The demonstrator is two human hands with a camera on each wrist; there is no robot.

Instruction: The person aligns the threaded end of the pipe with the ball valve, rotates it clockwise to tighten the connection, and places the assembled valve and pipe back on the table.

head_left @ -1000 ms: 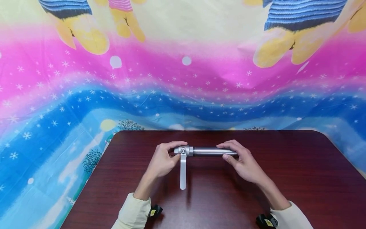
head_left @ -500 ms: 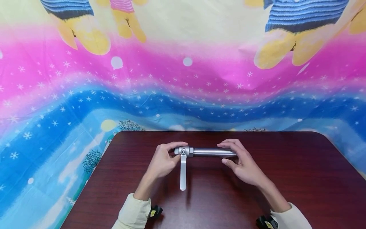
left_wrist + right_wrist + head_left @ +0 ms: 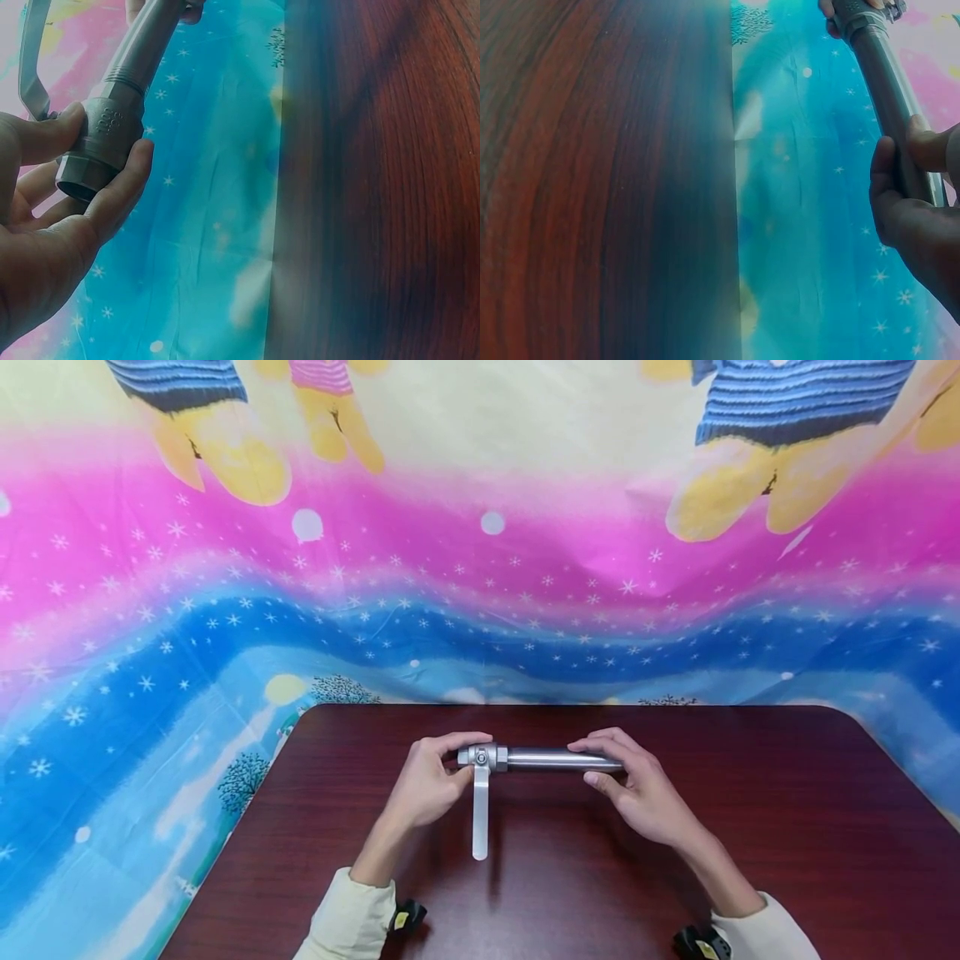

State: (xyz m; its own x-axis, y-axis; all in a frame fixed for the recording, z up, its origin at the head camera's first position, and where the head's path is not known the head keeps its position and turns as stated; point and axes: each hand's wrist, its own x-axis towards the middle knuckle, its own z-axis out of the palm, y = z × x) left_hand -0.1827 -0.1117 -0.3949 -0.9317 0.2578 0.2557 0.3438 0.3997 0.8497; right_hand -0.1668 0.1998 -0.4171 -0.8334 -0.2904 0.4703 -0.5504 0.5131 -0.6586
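Observation:
My left hand (image 3: 429,781) grips a metal ball valve (image 3: 482,755) by its body, thumb on one side and fingers on the other. The valve's long flat lever handle (image 3: 481,818) points toward me. A smooth steel pipe (image 3: 540,759) extends rightward from the valve, and a few threads show at their joint in the left wrist view. Around the pipe's other end, my right hand (image 3: 643,789) holds it between thumb (image 3: 928,146) and fingers. The valve's open hex end (image 3: 84,177) faces the left palm. The right hand hides the pipe's far end.
Both hands hold the parts above a dark red-brown wooden table (image 3: 555,893). Behind it hangs a colourful cloth (image 3: 480,577) with snowflakes and cartoon figures, reaching down past the table's back and left edges.
Half a second ago my right thumb stood off the pipe; now it is back against it. The left hand, valve and lever look unchanged.

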